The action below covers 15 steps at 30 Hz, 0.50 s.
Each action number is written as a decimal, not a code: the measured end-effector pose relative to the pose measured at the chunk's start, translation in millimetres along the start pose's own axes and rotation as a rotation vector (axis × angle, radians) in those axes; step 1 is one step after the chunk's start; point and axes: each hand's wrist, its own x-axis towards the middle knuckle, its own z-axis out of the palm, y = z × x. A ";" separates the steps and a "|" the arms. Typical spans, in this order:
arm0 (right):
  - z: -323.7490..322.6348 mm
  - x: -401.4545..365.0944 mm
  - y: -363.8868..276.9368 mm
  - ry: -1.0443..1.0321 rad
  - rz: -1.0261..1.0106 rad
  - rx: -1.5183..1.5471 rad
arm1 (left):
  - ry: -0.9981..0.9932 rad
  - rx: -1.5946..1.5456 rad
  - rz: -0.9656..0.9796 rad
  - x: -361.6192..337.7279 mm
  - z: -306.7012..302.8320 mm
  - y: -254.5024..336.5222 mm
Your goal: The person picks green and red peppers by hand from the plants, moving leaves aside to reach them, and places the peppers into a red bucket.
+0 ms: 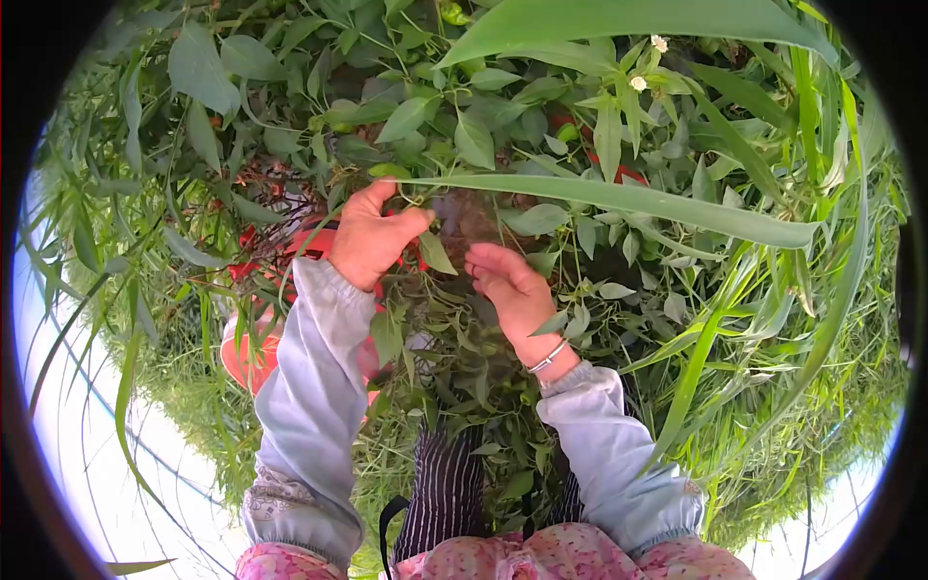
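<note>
Head view, outdoors: dense green weeds and tall grass on every side. Left hand [372, 237] is closed around a twig of the leafy green pepper bush [474, 140] at centre. Right hand [512, 288] is cupped, loosely open among its leaves. Small red chillies [626, 174] show just above a long green grass blade [677, 213].

left hand [370, 242]: fingers pinched together | right hand [505, 283]: fingers loose, palm showing
</note>
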 end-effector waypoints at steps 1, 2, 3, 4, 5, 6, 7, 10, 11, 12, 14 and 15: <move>2.2 2.2 -4.8 0.012 -0.015 0.028 | -0.028 0.046 -0.039 -3.1 2.7 11.1; 6.0 3.6 -8.3 0.025 -0.029 0.056 | -0.067 0.140 -0.100 -6.6 3.9 24.3; 9.0 4.5 -13.8 0.037 -0.040 0.083 | -0.119 0.140 -0.048 -8.1 4.6 29.1; 10.5 5.4 -21.3 0.031 0.064 0.262 | -0.174 0.139 0.004 -8.5 5.4 32.0; 11.2 7.0 -23.8 -0.008 0.056 0.404 | -0.228 0.138 0.058 -8.9 7.7 36.1; 12.9 7.7 -25.1 -0.046 0.047 0.548 | -0.293 0.178 0.046 -12.1 14.5 43.3; 15.0 8.9 -25.8 -0.084 0.037 0.692 | -0.303 0.230 0.048 -16.3 19.8 46.3; 16.5 16.9 -20.7 -0.151 -0.254 0.335 | -0.315 0.259 0.208 -22.8 33.3 41.3; 15.8 20.4 -21.6 -0.231 -0.132 0.602 | -0.275 0.450 0.250 -27.0 33.5 42.7; 16.4 23.4 -25.9 -0.280 0.007 0.867 | -0.232 0.638 0.294 -35.9 35.4 54.3; 18.2 30.5 -24.4 -0.327 0.010 0.955 | -0.169 0.880 0.316 -52.8 37.7 64.2; 19.8 32.1 -23.3 -0.353 0.016 1.000 | -0.072 1.017 0.445 -61.8 37.2 62.1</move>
